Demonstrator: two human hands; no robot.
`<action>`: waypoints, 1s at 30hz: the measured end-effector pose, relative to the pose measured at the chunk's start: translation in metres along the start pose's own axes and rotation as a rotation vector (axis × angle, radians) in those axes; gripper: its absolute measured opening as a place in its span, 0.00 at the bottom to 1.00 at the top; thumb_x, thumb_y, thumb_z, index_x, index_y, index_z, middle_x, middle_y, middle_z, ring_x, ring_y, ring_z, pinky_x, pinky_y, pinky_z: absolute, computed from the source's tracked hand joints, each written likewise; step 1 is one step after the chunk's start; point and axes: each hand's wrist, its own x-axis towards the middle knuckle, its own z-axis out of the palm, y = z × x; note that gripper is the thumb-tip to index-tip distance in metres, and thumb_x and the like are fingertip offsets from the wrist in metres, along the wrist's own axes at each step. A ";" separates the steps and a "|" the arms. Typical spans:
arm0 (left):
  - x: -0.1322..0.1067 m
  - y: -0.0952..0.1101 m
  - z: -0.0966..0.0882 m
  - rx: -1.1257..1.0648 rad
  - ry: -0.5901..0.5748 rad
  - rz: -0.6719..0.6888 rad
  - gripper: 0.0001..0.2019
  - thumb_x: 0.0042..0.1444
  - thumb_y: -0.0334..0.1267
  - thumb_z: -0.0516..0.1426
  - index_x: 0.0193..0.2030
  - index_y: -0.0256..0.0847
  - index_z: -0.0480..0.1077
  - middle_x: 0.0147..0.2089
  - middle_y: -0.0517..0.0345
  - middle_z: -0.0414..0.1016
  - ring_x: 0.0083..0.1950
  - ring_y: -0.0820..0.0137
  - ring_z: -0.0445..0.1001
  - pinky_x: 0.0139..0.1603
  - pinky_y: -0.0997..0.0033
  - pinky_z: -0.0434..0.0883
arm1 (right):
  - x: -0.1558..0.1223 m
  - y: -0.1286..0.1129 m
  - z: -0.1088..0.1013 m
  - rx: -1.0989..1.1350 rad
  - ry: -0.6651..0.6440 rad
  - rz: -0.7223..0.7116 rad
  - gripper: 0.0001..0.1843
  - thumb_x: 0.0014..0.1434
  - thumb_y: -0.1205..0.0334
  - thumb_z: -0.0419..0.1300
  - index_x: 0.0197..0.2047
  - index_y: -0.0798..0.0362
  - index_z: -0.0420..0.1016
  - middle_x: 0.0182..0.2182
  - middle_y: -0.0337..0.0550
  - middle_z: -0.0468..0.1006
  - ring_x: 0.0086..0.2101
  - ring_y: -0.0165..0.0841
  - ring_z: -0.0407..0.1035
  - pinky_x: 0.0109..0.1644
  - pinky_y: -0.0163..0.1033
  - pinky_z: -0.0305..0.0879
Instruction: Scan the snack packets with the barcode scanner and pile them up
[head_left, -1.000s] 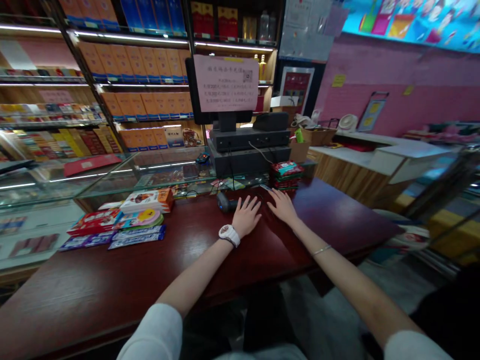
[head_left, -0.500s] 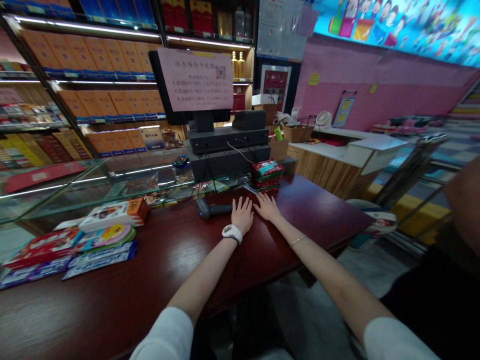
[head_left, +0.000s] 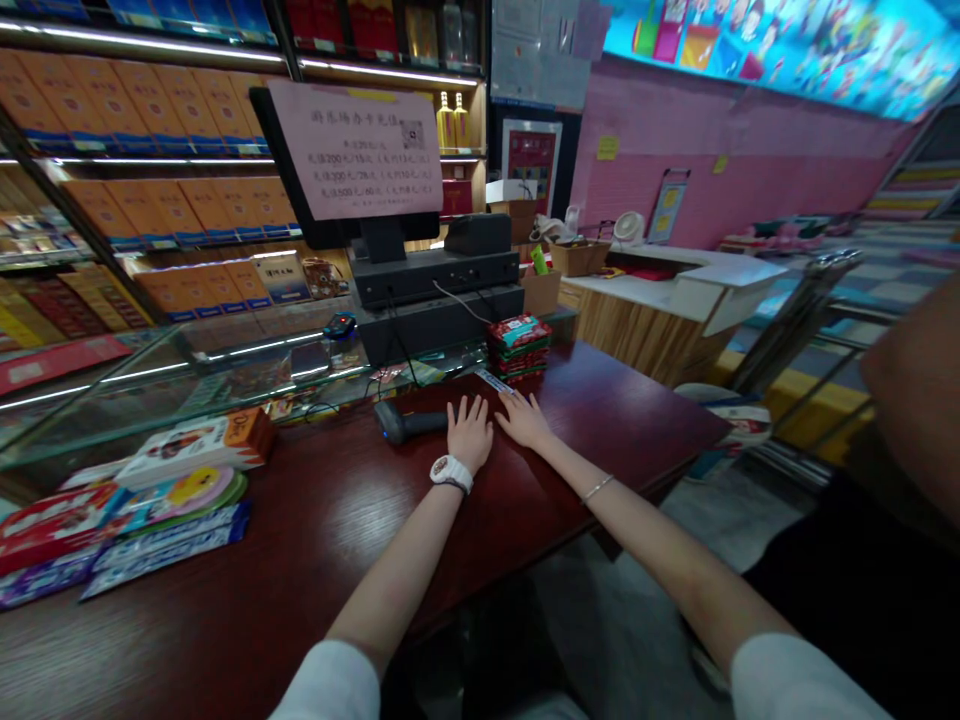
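My left hand (head_left: 470, 437) lies palm down on the dark red desk (head_left: 337, 530), fingers spread. It wears a white watch (head_left: 451, 472), and its fingers rest beside the handle end of a black barcode scanner (head_left: 405, 422). Close by on the right is my right hand (head_left: 526, 422), flat with fingers outstretched, a thin bracelet (head_left: 598, 487) on its wrist. Its fingertips touch or nearly touch the near end of a thin, flat printed strip (head_left: 493, 381); which, I cannot tell. Just beyond stands a stack of red and green packets (head_left: 519, 345).
A monitor with a paper sign (head_left: 360, 150) stands behind the desk on a black till (head_left: 442, 300). At left lie several colourful packages (head_left: 172, 500) and an orange-white box (head_left: 202, 445). A glass display case (head_left: 225, 370) borders the far edge. Another person's dark clothing (head_left: 832, 570) is at right.
The view has turned slightly right, so the scene sits further left. My right hand has drawn back a little, with more of the flat strip showing. My left hand stays beside the scanner.
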 end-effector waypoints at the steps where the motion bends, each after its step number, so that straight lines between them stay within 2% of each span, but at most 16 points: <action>1: -0.001 0.000 -0.001 0.002 -0.001 0.006 0.25 0.66 0.39 0.45 0.69 0.43 0.59 0.72 0.54 0.58 0.74 0.54 0.51 0.74 0.41 0.44 | -0.005 0.000 -0.001 0.002 0.003 -0.013 0.29 0.67 0.56 0.48 0.69 0.58 0.57 0.67 0.54 0.60 0.67 0.43 0.51 0.70 0.58 0.43; 4: -0.002 0.003 -0.002 0.017 -0.016 0.022 0.26 0.66 0.40 0.45 0.70 0.41 0.58 0.72 0.54 0.57 0.74 0.54 0.51 0.74 0.42 0.44 | -0.023 0.003 -0.003 0.019 0.004 -0.052 0.29 0.67 0.56 0.49 0.68 0.56 0.58 0.67 0.53 0.62 0.67 0.43 0.52 0.70 0.58 0.44; 8: -0.003 0.006 -0.004 0.030 -0.033 0.066 0.26 0.66 0.39 0.46 0.70 0.44 0.57 0.72 0.57 0.58 0.74 0.56 0.51 0.74 0.42 0.44 | -0.052 0.012 -0.009 0.057 0.024 -0.159 0.27 0.66 0.58 0.49 0.67 0.55 0.61 0.65 0.52 0.65 0.66 0.43 0.55 0.70 0.57 0.45; 10: -0.004 0.008 -0.005 0.020 -0.039 0.108 0.26 0.66 0.39 0.46 0.70 0.45 0.57 0.72 0.58 0.58 0.74 0.58 0.51 0.74 0.42 0.44 | -0.063 0.017 -0.015 0.057 0.081 -0.195 0.24 0.66 0.60 0.49 0.64 0.54 0.65 0.61 0.51 0.71 0.62 0.41 0.61 0.70 0.55 0.46; 12: -0.005 0.009 -0.005 0.000 -0.056 0.151 0.26 0.66 0.40 0.46 0.70 0.45 0.56 0.72 0.59 0.58 0.74 0.58 0.50 0.74 0.41 0.43 | -0.069 0.024 -0.021 0.036 0.171 -0.168 0.22 0.65 0.61 0.50 0.60 0.54 0.68 0.56 0.51 0.75 0.58 0.40 0.66 0.70 0.54 0.48; 15: -0.005 0.010 -0.006 -0.027 -0.091 0.192 0.26 0.66 0.41 0.46 0.70 0.45 0.57 0.71 0.59 0.59 0.74 0.58 0.51 0.74 0.40 0.43 | -0.064 0.034 -0.024 0.007 0.253 -0.095 0.21 0.65 0.60 0.52 0.59 0.54 0.70 0.57 0.53 0.74 0.58 0.43 0.66 0.69 0.56 0.50; 18: -0.004 0.010 -0.005 -0.047 -0.120 0.198 0.24 0.66 0.42 0.46 0.68 0.46 0.60 0.69 0.58 0.63 0.73 0.57 0.54 0.74 0.39 0.42 | -0.050 0.040 -0.019 0.026 0.243 -0.071 0.21 0.66 0.58 0.53 0.59 0.52 0.69 0.58 0.52 0.74 0.58 0.44 0.66 0.67 0.60 0.51; 24: -0.002 0.008 -0.002 -0.088 -0.155 0.190 0.22 0.66 0.41 0.48 0.66 0.44 0.63 0.69 0.56 0.64 0.73 0.56 0.55 0.74 0.37 0.41 | -0.030 0.036 -0.008 0.052 0.244 -0.128 0.14 0.65 0.62 0.54 0.51 0.50 0.75 0.47 0.46 0.81 0.50 0.40 0.73 0.67 0.56 0.52; 30: -0.001 0.007 -0.005 -0.130 -0.063 0.211 0.22 0.65 0.37 0.49 0.66 0.45 0.61 0.68 0.55 0.65 0.71 0.59 0.59 0.74 0.39 0.44 | -0.035 0.031 -0.011 0.027 0.364 -0.110 0.10 0.62 0.64 0.57 0.45 0.49 0.78 0.40 0.44 0.83 0.41 0.38 0.75 0.65 0.53 0.55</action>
